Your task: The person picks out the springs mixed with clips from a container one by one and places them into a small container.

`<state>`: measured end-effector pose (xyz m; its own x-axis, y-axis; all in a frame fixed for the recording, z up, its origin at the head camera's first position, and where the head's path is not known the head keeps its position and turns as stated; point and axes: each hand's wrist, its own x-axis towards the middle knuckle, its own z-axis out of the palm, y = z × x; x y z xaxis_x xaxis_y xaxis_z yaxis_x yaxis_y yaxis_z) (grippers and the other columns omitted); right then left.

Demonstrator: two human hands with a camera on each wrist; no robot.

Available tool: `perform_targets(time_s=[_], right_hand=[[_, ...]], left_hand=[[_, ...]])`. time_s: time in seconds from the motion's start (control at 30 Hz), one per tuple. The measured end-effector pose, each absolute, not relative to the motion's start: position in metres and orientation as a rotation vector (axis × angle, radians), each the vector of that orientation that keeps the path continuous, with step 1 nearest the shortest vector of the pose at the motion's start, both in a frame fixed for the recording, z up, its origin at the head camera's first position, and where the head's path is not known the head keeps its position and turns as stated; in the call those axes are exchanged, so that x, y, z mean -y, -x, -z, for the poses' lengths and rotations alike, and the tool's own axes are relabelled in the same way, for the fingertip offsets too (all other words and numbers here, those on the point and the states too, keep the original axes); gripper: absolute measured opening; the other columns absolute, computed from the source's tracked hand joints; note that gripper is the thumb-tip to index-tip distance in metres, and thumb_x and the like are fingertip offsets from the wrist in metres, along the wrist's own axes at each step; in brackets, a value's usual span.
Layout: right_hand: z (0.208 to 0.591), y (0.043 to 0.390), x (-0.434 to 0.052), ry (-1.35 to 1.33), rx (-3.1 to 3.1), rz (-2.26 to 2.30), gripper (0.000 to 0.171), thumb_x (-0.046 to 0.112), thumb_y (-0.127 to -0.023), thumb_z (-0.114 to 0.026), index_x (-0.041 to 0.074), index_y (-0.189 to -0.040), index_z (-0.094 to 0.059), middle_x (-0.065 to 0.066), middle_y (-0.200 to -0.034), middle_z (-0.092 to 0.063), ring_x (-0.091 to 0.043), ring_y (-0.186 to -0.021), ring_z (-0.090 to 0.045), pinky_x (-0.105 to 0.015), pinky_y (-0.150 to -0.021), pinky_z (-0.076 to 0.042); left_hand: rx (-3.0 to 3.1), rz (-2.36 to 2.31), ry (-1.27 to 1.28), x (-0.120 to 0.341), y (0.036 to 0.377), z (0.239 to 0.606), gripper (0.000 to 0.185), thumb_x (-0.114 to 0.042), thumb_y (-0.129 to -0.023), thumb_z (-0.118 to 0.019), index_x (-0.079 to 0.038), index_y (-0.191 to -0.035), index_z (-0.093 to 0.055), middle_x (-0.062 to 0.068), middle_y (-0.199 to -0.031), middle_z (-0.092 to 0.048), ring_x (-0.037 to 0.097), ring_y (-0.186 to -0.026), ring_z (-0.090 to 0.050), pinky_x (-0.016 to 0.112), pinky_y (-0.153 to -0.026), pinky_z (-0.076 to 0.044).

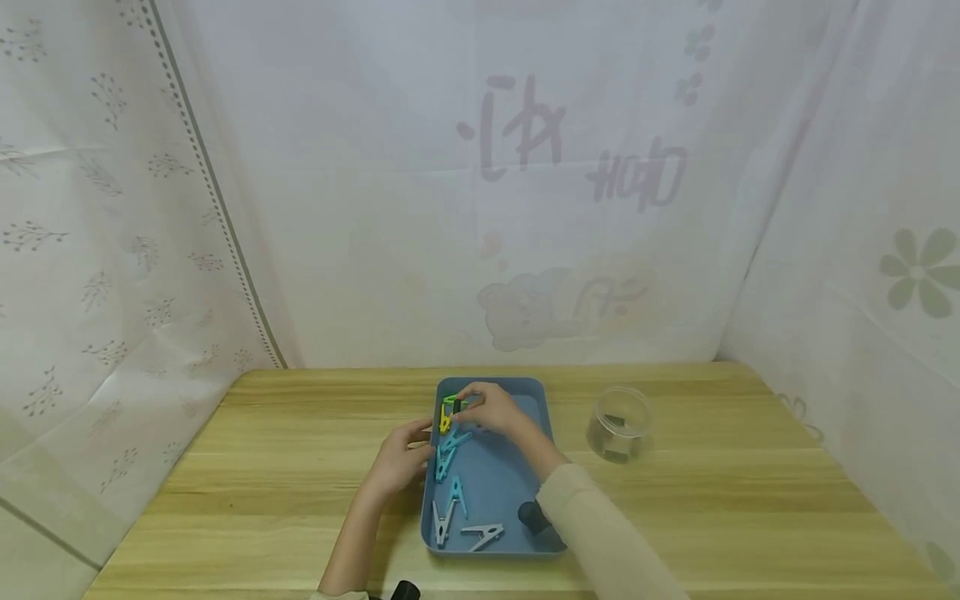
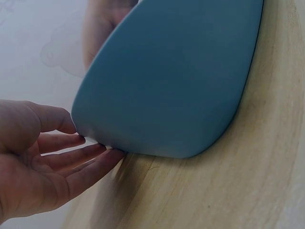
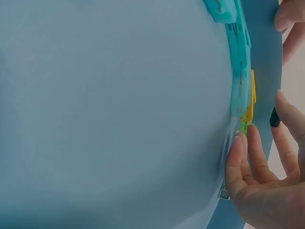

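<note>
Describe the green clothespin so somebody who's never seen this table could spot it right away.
Find the blue tray in the middle of the wooden table. Along its left rim runs a line of clothespins; the green clothespin is at the far end, at the right hand fingertips. It is the only green one, just beyond a yellow clothespin.

Blue tray (image 1: pixel 540 400); green (image 1: pixel 451 403), yellow (image 1: pixel 446 421), teal pegs (image 1: pixel 447 450); tan wood-grain table (image 1: pixel 300 467).

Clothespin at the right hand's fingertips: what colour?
Green clothespin, clipped on the blue tray rim beside a yellow one; clearest in the head view.
</note>
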<state>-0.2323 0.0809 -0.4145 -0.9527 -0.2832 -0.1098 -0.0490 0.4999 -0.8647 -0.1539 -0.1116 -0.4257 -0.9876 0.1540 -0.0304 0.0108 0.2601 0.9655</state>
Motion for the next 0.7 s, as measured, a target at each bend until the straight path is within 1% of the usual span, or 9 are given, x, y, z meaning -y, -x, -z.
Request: perform_targets(time_s=[0.13, 0.4, 0.7], right_hand=[[0.411, 0.232, -0.082, 0.284, -2.504, 1.443, 0.039, 0.015, -0.091, -0.082, 0.002, -0.125, -0.07, -0.015, -0.106, -0.076, -0.028, -0.084, -0.072, -0.038, -0.07, -0.059], [0.406, 0.229, -0.084, 0.282, -2.516, 1.469, 0.036, 0.013, -0.091, -0.082, 0.002, -0.124, -0.071, -0.021, -0.118, -0.074, -0.033, -0.093, -0.073, -0.044, -0.075, -0.061], [0.398, 0.227, -0.087, 0.259, -2.527, 1.481, 0.036, 0.012, -0.09, -0.082, 0.001, -0.123, -0.072, -0.02, -0.111, -0.074, -0.038, -0.094, -0.073, -0.045, -0.076, -0.062]], left_hand=[[-2.386, -1.855, -0.152, 0.111, 0.154, 0.425, 0.051, 0.004, -0.097, -0.055, 0.016, -0.146, -0.049, 0.037, -0.134, -0.061, 0.047, -0.114, -0.069, 0.054, -0.086, -0.062], [-2.396, -1.848, -0.152, 0.111, 0.153, 0.425, 0.051, 0.003, -0.097, -0.056, 0.015, -0.146, -0.051, 0.037, -0.134, -0.062, 0.047, -0.113, -0.069, 0.054, -0.085, -0.062], [-2.41, -1.844, -0.132, 0.11, 0.154, 0.426, 0.049, 0.004, -0.097, -0.056, 0.014, -0.145, -0.052, 0.035, -0.133, -0.062, 0.046, -0.112, -0.069, 0.054, -0.086, -0.062]])
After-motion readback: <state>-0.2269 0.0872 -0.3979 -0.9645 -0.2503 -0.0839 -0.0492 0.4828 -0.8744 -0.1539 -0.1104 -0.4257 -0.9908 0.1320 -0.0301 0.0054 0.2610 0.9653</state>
